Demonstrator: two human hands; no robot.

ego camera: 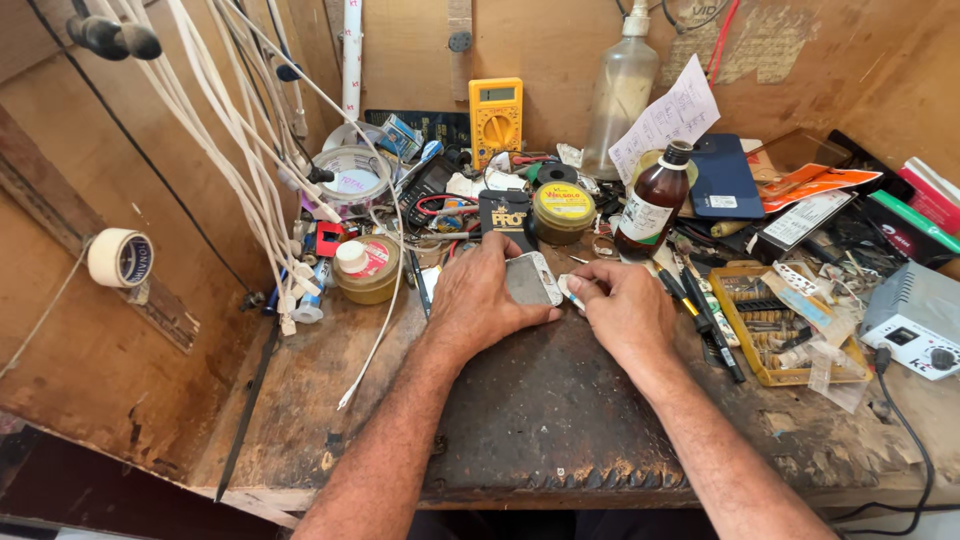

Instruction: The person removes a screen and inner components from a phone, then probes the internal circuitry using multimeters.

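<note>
1. My left hand (478, 297) lies over the small, flat, silver-grey phone body (531, 279), fingers curled round its left edge, pinning it to the worn dark wooden bench (540, 420).
2. My right hand (625, 310) meets the phone body's right edge, fingertips pinched on a small pale piece (568, 290); what that piece is cannot be told.
3. The phone body sits mid-bench, between both hands.
4. Just behind it: a round tin with a yellow lid (563, 211) and a brown glass bottle with a black cap (654, 203).
5. Further back, a yellow multimeter (496, 118) leans against the wall.
6. To my right, a yellow compartment tray of small parts (790, 325); to my left, white cables (255, 170) hang.
</note>
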